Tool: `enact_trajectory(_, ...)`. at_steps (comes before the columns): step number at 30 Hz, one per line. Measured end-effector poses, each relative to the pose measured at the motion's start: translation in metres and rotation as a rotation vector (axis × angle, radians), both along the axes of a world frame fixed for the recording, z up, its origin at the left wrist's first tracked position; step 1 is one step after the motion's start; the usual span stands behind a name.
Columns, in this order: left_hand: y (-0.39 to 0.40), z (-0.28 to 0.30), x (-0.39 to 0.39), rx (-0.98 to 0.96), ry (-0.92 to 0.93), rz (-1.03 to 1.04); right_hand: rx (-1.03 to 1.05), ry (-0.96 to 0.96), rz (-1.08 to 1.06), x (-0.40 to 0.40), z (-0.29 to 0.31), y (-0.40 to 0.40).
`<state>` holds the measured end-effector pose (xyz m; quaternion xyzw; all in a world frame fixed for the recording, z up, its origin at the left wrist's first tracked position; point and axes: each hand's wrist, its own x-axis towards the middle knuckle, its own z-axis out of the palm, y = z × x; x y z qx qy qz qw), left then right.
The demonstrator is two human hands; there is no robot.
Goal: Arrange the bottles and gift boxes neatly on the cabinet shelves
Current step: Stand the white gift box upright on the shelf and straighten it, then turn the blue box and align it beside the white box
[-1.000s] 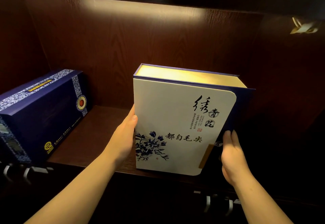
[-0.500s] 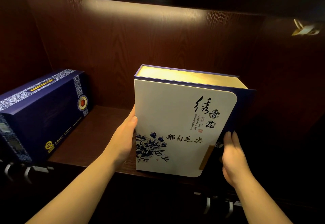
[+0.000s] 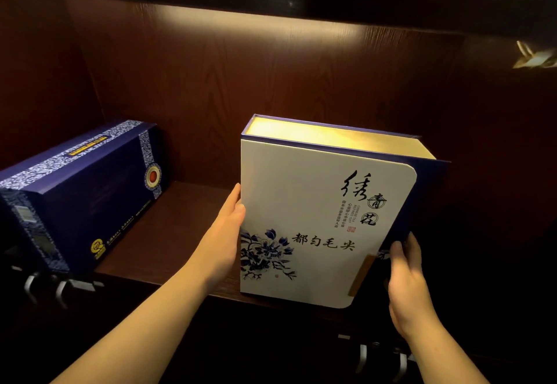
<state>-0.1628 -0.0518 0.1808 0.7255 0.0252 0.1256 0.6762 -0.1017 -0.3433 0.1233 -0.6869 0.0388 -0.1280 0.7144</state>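
A white gift box point(image 3: 313, 202) with a blue flower, black calligraphy and a gold top stands upright on the dark wooden shelf point(image 3: 168, 233). My left hand point(image 3: 224, 233) presses flat against its left side. My right hand point(image 3: 407, 275) holds its right lower edge, where the blue cover wraps round. A dark blue gift box point(image 3: 87, 199) with a patterned band and a red medallion rests on the shelf's left end, jutting over the front edge.
The cabinet's back panel point(image 3: 271, 82) is lit from above. A pale metal fitting point(image 3: 533, 56) sits on the right wall. White clips point(image 3: 63, 290) hang under the shelf at left, and other clips point(image 3: 382, 356) at lower right.
The white box and both hands stay almost where they were; the view has shifted very slightly.
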Motion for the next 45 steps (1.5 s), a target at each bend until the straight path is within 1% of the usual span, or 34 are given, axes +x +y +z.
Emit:
enact_trajectory(3, 0.002, 0.001, -0.006, 0.006, 0.054, 0.03, -0.024, -0.057, -0.056, -0.004, -0.007, 0.0)
enact_trajectory(6, 0.01, -0.002, -0.015, 0.057, 0.064, 0.062, 0.021, -0.081, -0.117, -0.012, -0.017, 0.004)
enact_trajectory(8, 0.02, -0.004, -0.019, 0.095, 0.067, 0.095, 0.013, -0.037, -0.245, -0.02, -0.031, 0.012)
enact_trajectory(9, 0.026, -0.004, -0.02, 0.115, 0.071, 0.119, -0.041, 0.008, -0.347, -0.024, -0.038, 0.019)
enact_trajectory(11, 0.042, -0.003, -0.021, 0.216, 0.068, 0.172, -0.129, 0.115, -0.515, -0.036, -0.049, 0.038)
enact_trajectory(12, 0.052, -0.001, -0.022, 0.287, 0.059, 0.199, -0.144, 0.149, -0.568, -0.043, -0.052, 0.051)
enact_trajectory(14, 0.077, 0.005, -0.024, 0.42, 0.031, 0.259, -0.164, 0.181, -0.608, -0.057, -0.056, 0.083)
enact_trajectory(16, 0.109, 0.014, -0.026, 0.558, -0.006, 0.322, -0.154, 0.235, -0.567, -0.068, -0.055, 0.119)
enact_trajectory(19, 0.165, 0.03, -0.032, 0.806, -0.015, 0.4, -0.094, 0.293, -0.38, -0.078, -0.046, 0.178)
enact_trajectory(21, 0.203, 0.041, -0.037, 0.977, -0.002, 0.449, -0.067, 0.265, -0.193, -0.08, -0.035, 0.22)
enact_trajectory(23, 0.238, 0.048, -0.041, 1.125, 0.02, 0.502, -0.046, 0.18, -0.004, -0.077, -0.023, 0.258)
enact_trajectory(26, 0.285, 0.052, -0.046, 1.261, 0.116, 0.553, -0.116, 0.12, 0.215, -0.062, -0.003, 0.316)
enact_trajectory(28, 0.312, 0.048, -0.049, 1.308, 0.186, 0.57, -0.173, 0.06, 0.269, -0.044, 0.01, 0.354)
enact_trajectory(30, 0.332, 0.038, -0.052, 1.342, 0.296, 0.562, -0.183, 0.019, 0.287, -0.022, 0.023, 0.389)
enact_trajectory(32, 0.345, 0.026, -0.052, 1.354, 0.399, 0.533, -0.162, -0.02, 0.299, 0.001, 0.034, 0.417)
enact_trajectory(34, 0.354, 0.013, -0.051, 1.296, 0.436, 0.527, -0.167, -0.048, 0.327, 0.026, 0.042, 0.443)
enact_trajectory(37, 0.356, 0.0, -0.05, 1.138, 0.422, 0.574, -0.176, -0.036, 0.365, 0.06, 0.048, 0.473)
enact_trajectory(42, 0.354, -0.016, -0.048, 0.814, 0.391, 0.672, -0.164, 0.057, 0.404, 0.126, 0.048, 0.528)
enact_trajectory(45, 0.353, -0.028, -0.048, 0.689, 0.329, 0.719, -0.137, 0.109, 0.451, 0.167, 0.04, 0.559)
